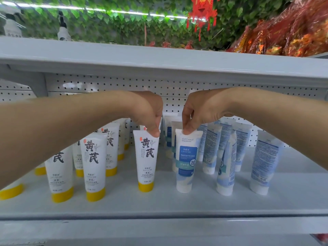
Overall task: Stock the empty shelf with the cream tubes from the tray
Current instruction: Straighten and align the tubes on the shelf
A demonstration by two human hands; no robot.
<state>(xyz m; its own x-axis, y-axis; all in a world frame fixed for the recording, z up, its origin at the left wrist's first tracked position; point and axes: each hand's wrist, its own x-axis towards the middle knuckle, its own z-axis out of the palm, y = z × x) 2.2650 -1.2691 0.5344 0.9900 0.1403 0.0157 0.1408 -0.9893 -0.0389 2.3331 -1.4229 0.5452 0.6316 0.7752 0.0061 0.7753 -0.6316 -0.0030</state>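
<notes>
On the shelf (177, 201): cream tubes stand cap-down, yellow-capped tubes (94, 166) to the left, blue-labelled tubes (227, 157) to the right.
Left hand (147, 110): fingers and thumb pinch the flat top end of one yellow tube (146, 162), which stands upright near the front middle.
Right hand (197, 110): pinches the top end of one blue tube (186, 166), upright just beside the yellow tube.
Behind: a white pegboard (106, 84).
Above: an upper shelf (159, 57) and green leaves (106, 23).
</notes>
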